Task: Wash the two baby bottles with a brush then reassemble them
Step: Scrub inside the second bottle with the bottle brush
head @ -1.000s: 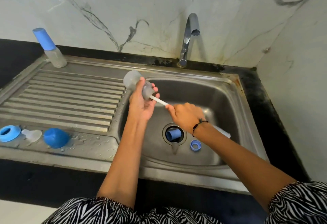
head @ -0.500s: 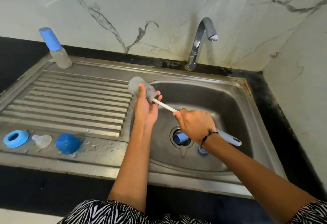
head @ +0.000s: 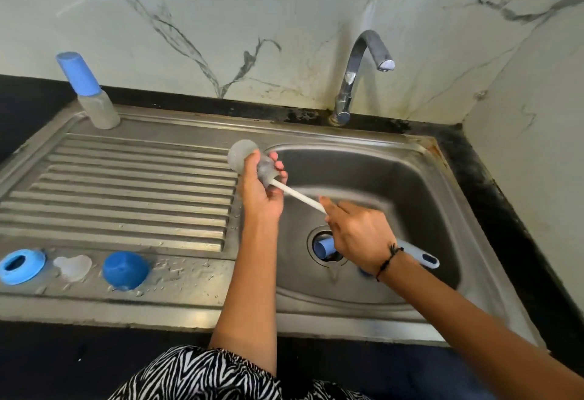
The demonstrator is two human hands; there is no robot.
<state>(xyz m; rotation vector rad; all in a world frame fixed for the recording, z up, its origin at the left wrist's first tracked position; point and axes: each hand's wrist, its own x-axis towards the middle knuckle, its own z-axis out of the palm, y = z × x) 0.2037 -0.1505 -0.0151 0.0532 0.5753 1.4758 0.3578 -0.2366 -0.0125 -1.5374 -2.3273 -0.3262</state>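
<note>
Over the sink (head: 442, 178): capped bottle (head: 94, 102) standing back-left on drainboard; left hand (head: 259, 191) grips clear bottle (head: 245, 156) tilted at basin's edge; right hand (head: 357, 235) grips brush (head: 300, 195), its head inside that bottle.

— What's around me here?
— My wall (head: 284, 4) is white marble with grey veins, meeting a second marble wall (head: 537, 115) in the right corner.
— And below?
— A steel sink (head: 410, 184) with a ribbed draining board (head: 126, 184), set in my black tabletop (head: 493, 178). A chrome tap (head: 354, 77) curves over the basin; grime and rust stain the back edge.
</note>
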